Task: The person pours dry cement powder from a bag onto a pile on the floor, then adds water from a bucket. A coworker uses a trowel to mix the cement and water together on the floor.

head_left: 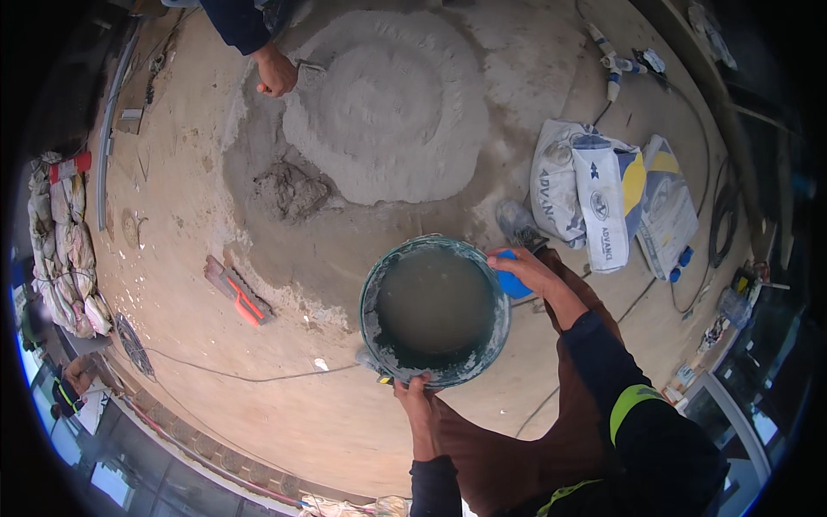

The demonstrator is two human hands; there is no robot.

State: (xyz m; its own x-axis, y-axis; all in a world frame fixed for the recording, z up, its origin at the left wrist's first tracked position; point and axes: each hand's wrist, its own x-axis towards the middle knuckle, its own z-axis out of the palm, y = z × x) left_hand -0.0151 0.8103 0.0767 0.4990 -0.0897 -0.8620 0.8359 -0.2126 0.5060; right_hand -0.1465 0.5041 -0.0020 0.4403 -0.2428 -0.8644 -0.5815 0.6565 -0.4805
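Note:
A dark round bucket (372, 332), crusted with grey around its rim, holds murky grey-brown water (435, 297). My left hand (418, 401) grips the near rim of this bucket. On the right side of the rim, my right hand (536, 277) is closed with its fingertips over the edge. A blue rounded thing (514, 274) shows beneath that palm; its kind is partly hidden. Beyond the bucket spreads a wide, flat pile of grey powder (379, 103) with a ring-shaped hollow. A lump of wet grey mortar (293, 191) sits at its left edge.
Another person's hand (276, 73) holds a small trowel (310, 67) at the pile's far left. An orange-handled trowel (239, 293) lies left of the bucket. Bags (603, 194) lie at right near cables (724, 224). Stacked sacks (69, 250) line the left side.

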